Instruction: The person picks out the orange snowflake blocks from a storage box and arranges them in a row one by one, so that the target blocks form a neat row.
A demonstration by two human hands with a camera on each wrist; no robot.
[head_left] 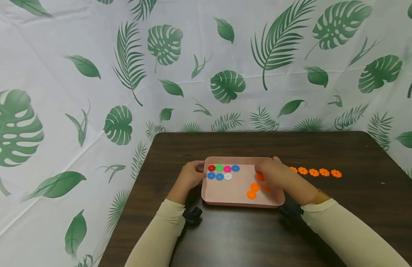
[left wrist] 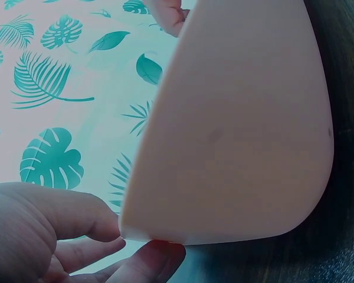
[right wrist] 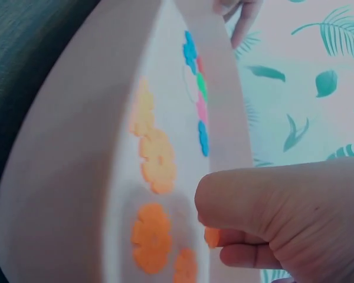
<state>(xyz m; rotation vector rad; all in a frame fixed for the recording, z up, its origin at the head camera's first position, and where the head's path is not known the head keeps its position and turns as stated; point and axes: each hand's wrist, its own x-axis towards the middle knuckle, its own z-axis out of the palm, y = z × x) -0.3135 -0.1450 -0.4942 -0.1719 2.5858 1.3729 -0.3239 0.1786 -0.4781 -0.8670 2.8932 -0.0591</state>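
Note:
A pink tray (head_left: 222, 193) lies on the table in the head view. My left hand (head_left: 188, 177) grips its left side, the thumb and fingers (left wrist: 159, 259) at the rim in the left wrist view. Over the tray's right part is my right hand (head_left: 273, 173), pinching an orange flower-shaped disc (right wrist: 211, 237) between thumb and fingers. Several more orange discs (head_left: 251, 194) lie inside, near that hand. At the tray's upper left, two short rows hold a red disc (head_left: 211, 168), a green disc (head_left: 219, 168), a pink disc (head_left: 227, 168), a white disc (head_left: 228, 176) and several blue discs (head_left: 220, 177).
To the right of the tray, a row of several orange discs (head_left: 314, 172) lies on the dark wooden table (head_left: 239, 237). Dark straps with cameras sit at both wrists. A white cloth (head_left: 199, 55) with green leaves hangs behind the table.

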